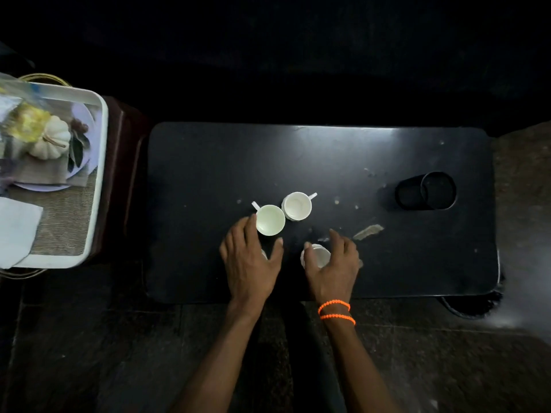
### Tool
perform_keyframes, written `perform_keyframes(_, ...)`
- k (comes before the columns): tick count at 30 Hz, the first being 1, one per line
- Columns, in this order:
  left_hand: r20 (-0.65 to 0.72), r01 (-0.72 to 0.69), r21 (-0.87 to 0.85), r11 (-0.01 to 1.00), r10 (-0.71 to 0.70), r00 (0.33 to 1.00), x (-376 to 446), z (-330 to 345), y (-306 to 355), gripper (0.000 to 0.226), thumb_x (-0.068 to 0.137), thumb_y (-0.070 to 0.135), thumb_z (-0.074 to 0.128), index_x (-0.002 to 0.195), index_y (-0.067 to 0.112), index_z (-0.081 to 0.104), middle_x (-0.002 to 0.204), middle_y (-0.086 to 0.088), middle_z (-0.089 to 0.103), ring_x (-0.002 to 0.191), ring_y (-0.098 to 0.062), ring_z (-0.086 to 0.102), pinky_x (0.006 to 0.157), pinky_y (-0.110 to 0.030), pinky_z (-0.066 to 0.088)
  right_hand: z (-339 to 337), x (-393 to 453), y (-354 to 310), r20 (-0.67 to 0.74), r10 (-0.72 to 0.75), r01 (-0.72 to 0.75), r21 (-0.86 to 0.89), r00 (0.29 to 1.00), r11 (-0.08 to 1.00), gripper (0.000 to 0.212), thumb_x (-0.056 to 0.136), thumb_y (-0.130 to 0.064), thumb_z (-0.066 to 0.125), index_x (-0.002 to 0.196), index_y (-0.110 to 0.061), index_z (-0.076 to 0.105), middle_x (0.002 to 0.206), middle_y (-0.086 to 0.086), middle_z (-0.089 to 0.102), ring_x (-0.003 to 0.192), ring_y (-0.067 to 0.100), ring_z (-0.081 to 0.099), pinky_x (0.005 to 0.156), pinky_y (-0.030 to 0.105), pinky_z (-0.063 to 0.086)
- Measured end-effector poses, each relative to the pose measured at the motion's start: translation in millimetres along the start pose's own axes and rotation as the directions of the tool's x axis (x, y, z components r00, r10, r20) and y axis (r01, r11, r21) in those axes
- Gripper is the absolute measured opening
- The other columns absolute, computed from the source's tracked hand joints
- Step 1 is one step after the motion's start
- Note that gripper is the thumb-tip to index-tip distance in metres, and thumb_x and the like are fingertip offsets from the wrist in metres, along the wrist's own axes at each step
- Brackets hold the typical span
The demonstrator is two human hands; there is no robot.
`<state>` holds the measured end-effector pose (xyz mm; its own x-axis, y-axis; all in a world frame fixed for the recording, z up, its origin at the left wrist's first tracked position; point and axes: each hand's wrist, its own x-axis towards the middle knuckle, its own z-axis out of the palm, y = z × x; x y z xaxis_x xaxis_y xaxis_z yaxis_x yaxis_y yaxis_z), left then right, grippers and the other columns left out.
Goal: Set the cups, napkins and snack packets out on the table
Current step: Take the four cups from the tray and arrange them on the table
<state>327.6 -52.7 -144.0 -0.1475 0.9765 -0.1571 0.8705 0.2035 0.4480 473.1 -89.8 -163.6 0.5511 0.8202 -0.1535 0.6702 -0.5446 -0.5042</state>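
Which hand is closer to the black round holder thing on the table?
The right hand. It sits over a white cup near the table's middle, left of the black holder. The left hand is farther left, beside another cup.

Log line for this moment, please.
cups: two standing free | right hand: on third cup | napkins, packets: on tray

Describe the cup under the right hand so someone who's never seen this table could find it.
On the black table, near its front edge, two hands reach in. The right hand, with orange bracelets on its wrist, covers a white cup. Unlike the two open cups behind, it is mostly hidden by fingers.
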Motion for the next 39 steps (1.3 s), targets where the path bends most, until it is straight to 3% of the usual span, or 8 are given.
perform_keyframes(4, 0.141, -0.173, -0.052, 0.984, 0.179, 0.974, 55, 9, 22, 0.076, 0.078, 0.045, 0.077, 0.145, 0.015, 0.055, 0.142, -0.006, 0.058, 0.134, -0.027, 0.051, 0.114, -0.045, 0.035, 13, 34, -29, 0.082, -0.016, 0.007, 0.116, 0.997, 0.993, 0.041, 0.085, -0.014, 0.073, 0.123, 0.000, 0.066, 0.115, 0.020, 0.065, 0.109, 0.038, 0.061, 0.095, 0.043, 0.049)
perform_keyframes(9, 0.428, -0.397, 0.083, 0.914, 0.327, 0.843, 100, 32, 36, 0.075, 0.078, 0.040, 0.077, 0.146, 0.019, 0.053, 0.138, -0.002, 0.063, 0.130, -0.025, 0.056, 0.112, -0.036, 0.026, 25, 65, -42, 0.189, 0.100, -0.159, 0.328, 0.977, 0.931, 0.033, 0.092, -0.005, 0.048, 0.116, -0.004, 0.071, 0.113, 0.016, 0.070, 0.108, 0.031, 0.063, 0.084, 0.022, 0.039)
perform_keyframes(13, 0.362, -0.466, 0.149, 0.872, 0.390, 0.847, 108, 41, 39, 0.044, 0.077, 0.050, 0.075, 0.112, 0.024, 0.067, 0.108, 0.002, 0.074, 0.102, -0.021, 0.066, 0.099, -0.033, 0.031, 26, 74, -47, 0.220, 0.220, -0.302, 0.488, 0.951, 0.819, 0.034, 0.093, -0.001, 0.047, 0.114, -0.007, 0.073, 0.116, 0.009, 0.073, 0.110, 0.023, 0.065, 0.095, 0.030, 0.050)
perform_keyframes(20, 0.251, -0.430, 0.133, 0.893, 0.389, 0.886, 95, 49, 49, 0.046, 0.074, 0.062, 0.074, 0.085, 0.018, 0.068, 0.079, -0.003, 0.074, 0.079, -0.024, 0.067, 0.099, -0.038, 0.039, 18, 88, -42, 0.297, 0.353, -0.461, 0.592, 0.887, 0.661, 0.039, 0.087, -0.032, 0.046, 0.102, -0.020, 0.080, 0.108, -0.004, 0.076, 0.100, 0.002, 0.068, 0.083, 0.020, 0.053)
perform_keyframes(27, 0.224, -0.439, 0.159, 0.884, 0.401, 0.888, 85, 58, 57, 0.047, 0.081, 0.061, 0.064, 0.086, 0.015, 0.067, 0.078, -0.004, 0.073, 0.081, -0.025, 0.065, 0.101, -0.041, 0.042, 17, 95, -32, 0.236, 0.333, -0.408, 0.561, 0.913, 0.720, 0.034, 0.085, -0.039, 0.045, 0.087, -0.033, 0.078, 0.089, -0.020, 0.073, 0.088, -0.007, 0.065, 0.081, 0.025, 0.050)
perform_keyframes(32, 0.213, -0.418, 0.144, 0.897, 0.384, 0.898, 80, 59, 58, 0.048, 0.079, 0.062, 0.067, 0.091, 0.016, 0.066, 0.086, -0.004, 0.074, 0.089, -0.026, 0.065, 0.101, -0.043, 0.041, 20, 95, -25, 0.197, 0.305, -0.362, 0.563, 0.932, 0.743, 0.028, 0.092, -0.029, 0.047, 0.084, -0.035, 0.074, 0.091, -0.016, 0.072, 0.099, 0.014, 0.066, 0.091, 0.041, 0.053)
perform_keyframes(36, 0.095, -0.372, -0.024, 0.928, 0.373, 0.923, 74, 44, 44, 0.069, 0.073, 0.069, 0.070, 0.118, 0.018, 0.068, 0.115, 0.000, 0.072, 0.116, -0.025, 0.062, 0.106, -0.044, 0.038, 14, 82, -26, -0.166, 0.112, -0.023, 0.463, 0.980, 0.886, 0.032, 0.095, -0.023, 0.047, 0.109, -0.016, 0.075, 0.107, -0.011, 0.069, 0.106, 0.012, 0.057, 0.096, 0.019, 0.041)
perform_keyframes(39, 0.079, -0.192, -0.055, 0.980, 0.196, 0.977, 66, 20, 20, 0.092, 0.069, 0.076, 0.068, 0.141, 0.019, 0.057, 0.140, -0.002, 0.060, 0.132, -0.025, 0.051, 0.106, -0.044, 0.040, 15, 70, -44, -0.152, -0.043, 0.113, 0.492, 0.987, 0.863, 0.032, 0.095, -0.017, 0.049, 0.111, -0.007, 0.074, 0.106, 0.003, 0.071, 0.103, 0.019, 0.064, 0.094, 0.026, 0.048)
